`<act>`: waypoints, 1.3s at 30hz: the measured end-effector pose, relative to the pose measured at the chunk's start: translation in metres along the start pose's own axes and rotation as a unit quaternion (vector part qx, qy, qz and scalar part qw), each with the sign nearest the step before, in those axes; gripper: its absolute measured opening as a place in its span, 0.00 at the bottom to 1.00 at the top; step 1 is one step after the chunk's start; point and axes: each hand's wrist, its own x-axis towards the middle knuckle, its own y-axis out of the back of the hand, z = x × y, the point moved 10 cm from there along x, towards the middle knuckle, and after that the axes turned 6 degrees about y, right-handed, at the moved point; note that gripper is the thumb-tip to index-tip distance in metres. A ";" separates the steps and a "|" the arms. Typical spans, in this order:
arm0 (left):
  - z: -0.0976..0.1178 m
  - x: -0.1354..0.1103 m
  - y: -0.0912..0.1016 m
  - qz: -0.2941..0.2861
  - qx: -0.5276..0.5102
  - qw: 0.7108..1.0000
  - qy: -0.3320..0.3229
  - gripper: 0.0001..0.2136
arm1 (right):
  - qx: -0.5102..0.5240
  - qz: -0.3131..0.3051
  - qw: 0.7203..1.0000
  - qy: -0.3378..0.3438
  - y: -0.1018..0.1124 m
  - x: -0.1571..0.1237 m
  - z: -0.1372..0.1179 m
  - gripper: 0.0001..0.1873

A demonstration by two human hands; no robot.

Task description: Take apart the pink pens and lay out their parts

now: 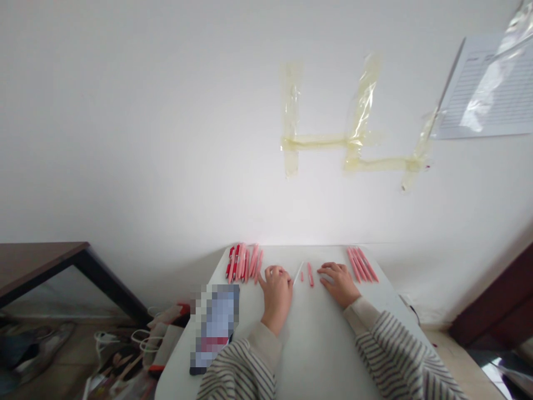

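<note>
While the right hand (338,283) is held unclenched near a pink pen part (310,275) on the desk (320,350), any grasp by the left hand (277,293) cannot be determined.

A lane of white tabletop (320,350) runs between the forearms toward the wall (166,139), which blocks the far edge; a thin white stick (298,274) and pink pen (310,274) interrupt it between left hand (277,291) and right hand (338,282); bunched pens (242,263) and a pixelated device (215,326) obstruct the left side, a pink pen row (361,265) the far right.
</note>
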 end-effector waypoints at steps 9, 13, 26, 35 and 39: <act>-0.002 0.000 0.000 -0.007 0.009 1.000 0.008 0.02 | -0.010 -0.014 1.000 -0.013 -0.001 0.000 0.000 0.16; -0.003 0.000 -0.001 -0.008 0.015 1.000 0.010 0.02 | -0.009 -0.016 1.000 -0.009 -0.001 0.000 -0.001 0.16; -0.007 0.001 -0.002 -0.017 0.027 0.999 0.021 0.02 | -0.006 -0.026 1.000 -0.009 -0.003 0.000 0.000 0.17; -0.007 0.002 -0.001 -0.020 0.023 0.999 0.030 0.03 | -0.013 -0.009 1.000 0.001 -0.001 0.000 -0.001 0.16; -0.008 0.002 0.003 -0.010 0.011 0.999 0.029 0.03 | -0.017 -0.011 1.000 0.005 -0.002 0.001 0.000 0.16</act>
